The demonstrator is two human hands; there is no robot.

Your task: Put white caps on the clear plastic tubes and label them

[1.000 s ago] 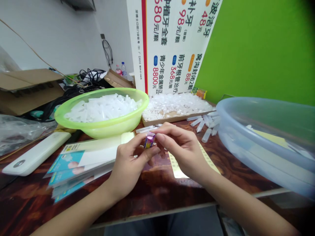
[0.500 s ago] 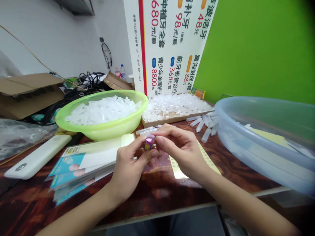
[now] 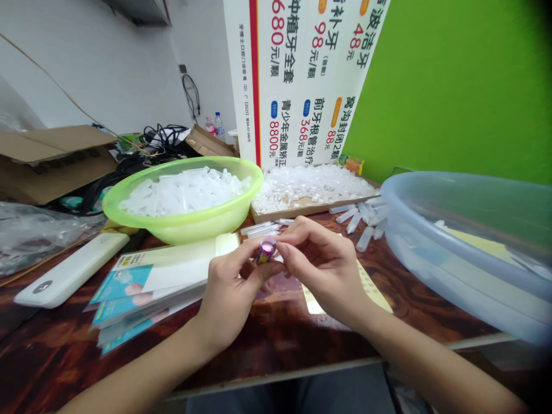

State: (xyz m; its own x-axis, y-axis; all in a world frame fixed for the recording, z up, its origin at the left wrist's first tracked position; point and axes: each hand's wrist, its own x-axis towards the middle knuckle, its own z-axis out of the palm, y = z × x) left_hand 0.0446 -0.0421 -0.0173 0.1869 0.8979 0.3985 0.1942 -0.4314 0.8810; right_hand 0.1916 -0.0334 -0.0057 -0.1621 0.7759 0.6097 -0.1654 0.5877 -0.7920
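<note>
A small roll in a purple printed wrapper (image 3: 266, 251) stands slightly tilted between the thumb and index finger of my left hand (image 3: 230, 293). Its pale pinkish round end faces up toward me. My right hand (image 3: 328, 264) is closed in a pinch at the roll's upper right edge, thumb and index finger on the wrapper. Clear plastic tubes (image 3: 261, 229) lie on the table just behind my fingers. Beneath my right hand is a yellowish sheet (image 3: 374, 290) with rows of small marks, partly covered.
A green basin (image 3: 202, 227) full of translucent tubes stands behind left, beside a shallow cardboard tray (image 3: 297, 214) of small clear pieces. Loose tubes (image 3: 365, 237) lie near a large blue basin (image 3: 431, 253) at right. Plastic-sleeved cards (image 3: 129, 293) and a white device (image 3: 69, 270) lie left.
The whole view has shifted slightly. The roll has tipped a little to the right in my left fingers, while my right fingertips stay at its edge.
</note>
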